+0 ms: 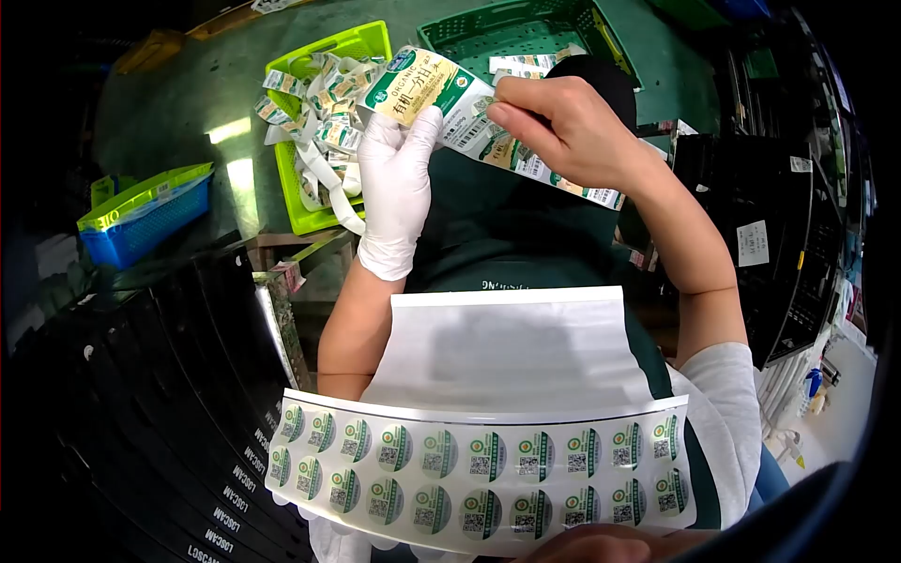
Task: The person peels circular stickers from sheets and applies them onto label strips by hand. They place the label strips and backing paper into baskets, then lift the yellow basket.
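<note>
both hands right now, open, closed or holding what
Left hand: closed, holding the printed strip.
Right hand: pinched closed at the strip; grip cannot be told.

I'm holding a long printed label strip (458,111) fairly straight between my left hand (394,178) and right hand (572,131); its cream, green and white panels are showing "ORGANIC" and barcodes, slanting rightward from beside the lime-green basket (375,38).

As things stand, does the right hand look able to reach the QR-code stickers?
Probably yes: nothing covers the QR-code stickers, and they face the camera. The bare right hand is busy at the printed label strip, though, so it would likely leave that first.
</note>
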Demonstrator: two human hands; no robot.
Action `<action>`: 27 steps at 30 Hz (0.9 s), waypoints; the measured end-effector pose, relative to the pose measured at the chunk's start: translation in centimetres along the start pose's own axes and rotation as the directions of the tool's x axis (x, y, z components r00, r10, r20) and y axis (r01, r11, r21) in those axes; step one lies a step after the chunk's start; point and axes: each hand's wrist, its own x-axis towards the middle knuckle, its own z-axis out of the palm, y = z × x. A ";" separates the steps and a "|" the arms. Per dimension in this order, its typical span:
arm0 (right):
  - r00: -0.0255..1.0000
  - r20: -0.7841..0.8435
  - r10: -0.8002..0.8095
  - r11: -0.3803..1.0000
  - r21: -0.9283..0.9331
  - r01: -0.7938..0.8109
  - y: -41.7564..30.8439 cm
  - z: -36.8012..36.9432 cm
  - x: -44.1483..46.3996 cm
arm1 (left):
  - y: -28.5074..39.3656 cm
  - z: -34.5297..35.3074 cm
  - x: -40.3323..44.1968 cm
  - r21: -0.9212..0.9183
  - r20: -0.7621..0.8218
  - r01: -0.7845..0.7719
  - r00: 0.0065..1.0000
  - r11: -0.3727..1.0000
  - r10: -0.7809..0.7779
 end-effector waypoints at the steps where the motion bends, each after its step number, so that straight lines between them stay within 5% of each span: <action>1: 1.000 -0.003 -0.011 0.999 -0.039 0.011 0.0 0.0 0.1 | 0.0 0.1 0.0 -0.020 -0.011 -0.003 1.000 1.000 0.002; 9: 0.995 0.012 0.104 0.975 -0.198 -0.100 0.7 -0.5 0.8 | -0.4 0.3 -0.4 0.045 0.004 -0.040 0.999 0.998 0.040; 11: 0.976 -0.093 0.199 0.937 -0.273 -0.217 1.9 -1.6 1.3 | -0.5 0.1 -0.2 -0.006 -0.012 -0.010 1.000 1.000 0.010; 14: 0.962 -0.029 0.270 0.961 -0.054 -0.271 3.6 -2.6 1.3 | -0.1 -0.6 0.1 -0.015 0.005 0.017 1.000 1.000 -0.017; 22: 0.976 0.192 0.104 0.970 0.199 -0.142 1.4 -0.9 2.0 | 0.3 -0.3 0.5 0.041 0.024 -0.035 0.999 0.999 0.034; 25: 0.999 -0.002 0.049 0.937 0.347 -0.045 0.5 -0.6 2.9 | 0.3 1.0 0.1 -0.352 0.089 -0.001 0.995 0.936 0.034; 27: 0.995 -0.087 0.052 0.947 0.320 -0.021 0.1 -0.4 3.6 | -2.3 0.9 -0.4 0.044 0.164 0.104 0.980 0.994 -0.109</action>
